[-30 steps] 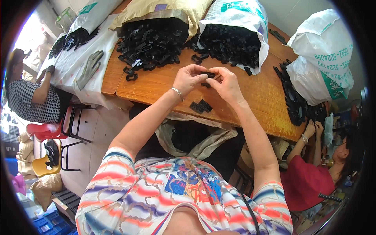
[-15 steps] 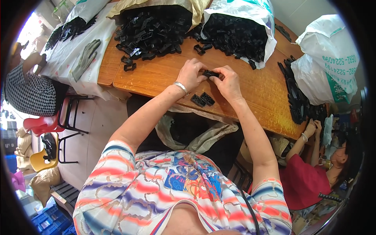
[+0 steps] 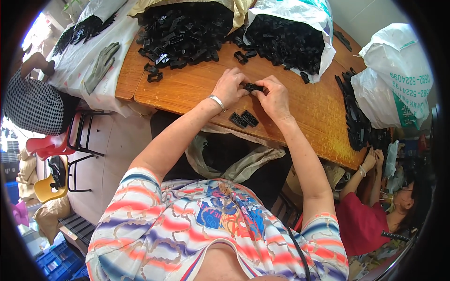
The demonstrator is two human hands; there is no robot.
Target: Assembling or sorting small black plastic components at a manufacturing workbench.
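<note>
Between my two hands is a small black plastic part (image 3: 253,87), held just above the wooden table (image 3: 187,89). My left hand (image 3: 229,88) pinches its left end with thumb and fingers. Its right end sits in the closed fingertips of my right hand (image 3: 273,97). Nearer to me, two black rectangular plastic pieces (image 3: 244,119) lie side by side by the table's front edge. The fine shape of the held part is partly covered by my fingers.
Heaps of black plastic parts (image 3: 180,40) spill from a tan sack and a white sack (image 3: 328,51) at the back. A grey glove (image 3: 101,68) lies left on white sheeting. An open cloth bag (image 3: 253,171) hangs below the front edge. Co-workers sit left and right.
The whole view has shifted slightly. My hands keep nearly the same place and grip on the black part. The co-worker on the left has moved an arm a little.
</note>
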